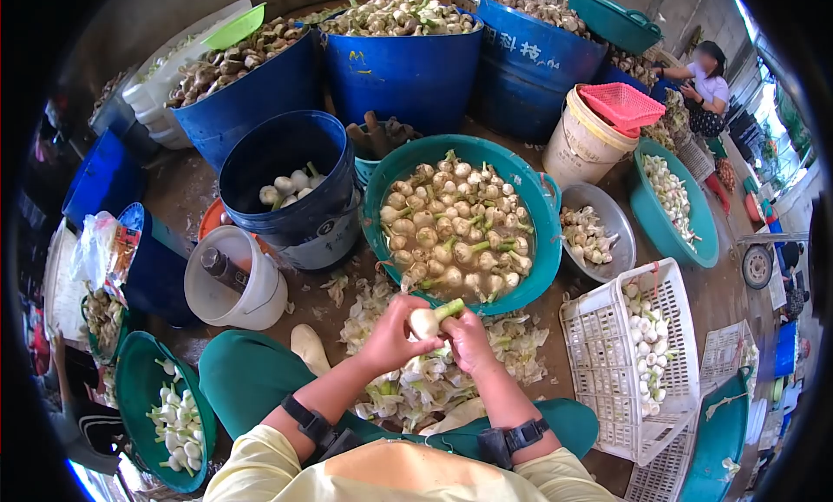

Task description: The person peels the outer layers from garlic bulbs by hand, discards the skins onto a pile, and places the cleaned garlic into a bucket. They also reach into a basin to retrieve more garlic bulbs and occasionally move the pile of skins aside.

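A white garlic bulb [424,324] with a short green stem is between my two hands, above a heap of peelings. My left hand [390,335] wraps the bulb's side with thumb and fingers. My right hand [470,340] has its fingers closed at the stem end. Just beyond them stands a large green tub [375,233], where many unpeeled garlic bulbs [460,216] float in murky water. Torn garlic skins [399,393] lie on the floor beneath my hands, between my knees.
A blue bucket [252,209] holds white bulbs, with a white pail [260,307] beside it. Peeled garlic lies in a green basin [130,406] at left and a white crate [599,363] at right. Full blue barrels [399,85] line the back. A co-worker [707,90] sits far right.
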`<state>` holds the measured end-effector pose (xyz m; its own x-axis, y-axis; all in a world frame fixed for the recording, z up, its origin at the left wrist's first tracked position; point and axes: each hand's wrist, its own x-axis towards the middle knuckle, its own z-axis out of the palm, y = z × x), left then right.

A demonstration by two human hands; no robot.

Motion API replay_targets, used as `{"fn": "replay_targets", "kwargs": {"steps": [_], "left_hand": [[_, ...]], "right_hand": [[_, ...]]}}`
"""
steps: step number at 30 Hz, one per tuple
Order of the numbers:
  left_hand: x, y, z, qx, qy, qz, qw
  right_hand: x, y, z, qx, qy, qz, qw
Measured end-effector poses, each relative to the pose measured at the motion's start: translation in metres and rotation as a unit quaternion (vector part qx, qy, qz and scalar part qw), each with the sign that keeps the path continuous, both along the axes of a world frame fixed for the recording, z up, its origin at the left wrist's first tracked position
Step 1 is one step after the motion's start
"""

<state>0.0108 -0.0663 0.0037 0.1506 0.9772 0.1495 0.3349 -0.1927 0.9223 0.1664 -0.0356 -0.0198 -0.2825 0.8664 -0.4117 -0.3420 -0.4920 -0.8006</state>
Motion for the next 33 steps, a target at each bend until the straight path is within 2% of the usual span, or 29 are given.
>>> {"fn": "replay_targets", "kwargs": {"steps": [2, 5, 7, 11, 14, 15, 16, 18, 20, 21, 22, 23, 24, 25, 26, 27, 28, 29, 30, 31, 32, 33], "left_hand": [[0.003, 0.0, 0.002, 0.03, 0.007, -0.006, 0.999], [0.003, 0.001, 0.0, -0.013, -0.052, 0.016, 0.998], [0.001, 0.006, -0.004, 0.136, 0.078, 0.007, 0.988], [0.002, 0.005, -0.007, 0.15, 0.109, 0.011, 0.983], [0.004, 0.004, -0.007, 0.144, 0.082, 0.005, 0.986], [0.005, 0.004, -0.009, -0.039, -0.14, 0.014, 0.989], [0.006, 0.004, -0.011, -0.218, -0.351, 0.021, 0.911], [0.004, 0.006, -0.012, -0.241, -0.325, 0.023, 0.914], [0.011, 0.005, -0.013, -0.104, -0.284, 0.004, 0.953], [0.007, 0.006, -0.016, -0.105, -0.284, 0.005, 0.953], [-0.001, 0.009, -0.021, -0.227, -0.325, -0.002, 0.918], [-0.007, 0.012, -0.024, -0.346, -0.359, -0.008, 0.867], [-0.009, 0.015, -0.026, -0.346, -0.358, -0.008, 0.867], [-0.011, 0.018, -0.027, -0.404, -0.393, 0.003, 0.826], [-0.013, 0.019, -0.028, -0.461, -0.426, 0.015, 0.779], [-0.009, 0.018, -0.019, -0.444, -0.428, 0.019, 0.787], [0.001, 0.014, -0.017, -0.444, -0.427, 0.019, 0.788], [0.013, 0.007, -0.018, -0.326, -0.341, 0.034, 0.881], [0.018, 0.002, -0.019, -0.198, -0.245, 0.049, 0.948], [0.009, 0.008, -0.028, -0.204, -0.249, 0.01, 0.947], [0.005, 0.01, -0.032, -0.205, -0.249, 0.011, 0.946], [0.003, 0.011, -0.028, -0.216, -0.236, 0.026, 0.947]], "right_hand": [[0.002, 0.001, 0.0, -0.015, 0.019, 0.0, 1.0], [0.007, 0.003, 0.008, -0.001, 0.069, 0.015, 0.997], [0.004, 0.003, 0.006, 0.001, 0.061, 0.019, 0.998], [0.003, 0.002, 0.0, 0.023, 0.046, 0.018, 0.999], [0.007, 0.002, -0.009, 0.013, 0.017, 0.01, 1.0], [0.008, 0.003, -0.005, 0.013, 0.018, 0.01, 1.0], [0.009, 0.003, 0.003, 0.033, 0.004, 0.03, 0.999], [0.008, 0.003, 0.006, 0.053, -0.01, 0.05, 0.997], [0.004, 0.002, 0.003, 0.007, 0.016, 0.049, 0.999], [0.004, 0.001, 0.001, 0.012, 0.033, 0.064, 0.997], [0.005, 0.002, -0.004, 0.012, 0.033, 0.064, 0.997], [0.007, 0.003, -0.01, 0.081, -0.039, 0.085, 0.992], [0.008, 0.005, -0.008, 0.15, -0.111, 0.104, 0.977], [0.009, 0.008, -0.005, 0.149, -0.109, 0.104, 0.977], [0.011, 0.013, -0.001, 0.283, -0.328, 0.147, 0.889], [0.012, 0.016, 0.004, 0.397, -0.522, 0.178, 0.734], [0.01, 0.014, 0.007, 0.397, -0.522, 0.177, 0.734], [0.007, 0.01, 0.008, 0.33, -0.465, 0.164, 0.805], [0.005, 0.007, 0.007, 0.259, -0.401, 0.149, 0.866], [0.006, 0.007, -0.002, 0.186, -0.236, 0.205, 0.932], [0.006, 0.006, -0.006, 0.184, -0.235, 0.205, 0.932], [0.005, 0.005, 0.001, 0.169, -0.175, 0.138, 0.96]]}}
